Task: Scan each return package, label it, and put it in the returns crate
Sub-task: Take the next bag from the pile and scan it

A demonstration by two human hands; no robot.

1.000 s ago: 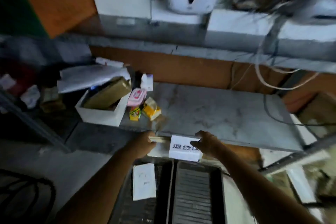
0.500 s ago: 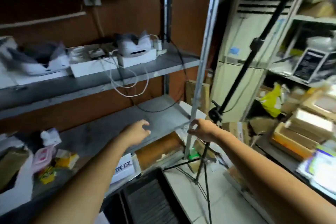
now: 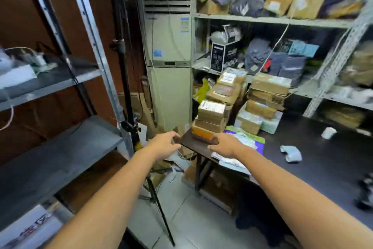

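A stack of cardboard return packages (image 3: 212,119) stands at the near left corner of a dark table (image 3: 323,160), with more taped boxes (image 3: 268,91) piled behind it. My left hand (image 3: 164,144) hovers just left of the table corner, fingers loosely curled and holding nothing. My right hand (image 3: 226,145) reaches over the table edge just in front of the stack's orange bottom box (image 3: 202,133), fingers relaxed and empty. The returns crate is out of view.
A black tripod stand (image 3: 129,123) rises between the grey metal shelf (image 3: 60,147) on the left and the table. A white floor air conditioner (image 3: 168,56) stands behind. Plastic mailers (image 3: 242,143), a tape roll (image 3: 328,132) and a crumpled label (image 3: 290,152) lie on the table.
The view has swung right from the grey shelf and the black crate to the table of packages. Both hands left the shelf edge and now reach toward the stack.
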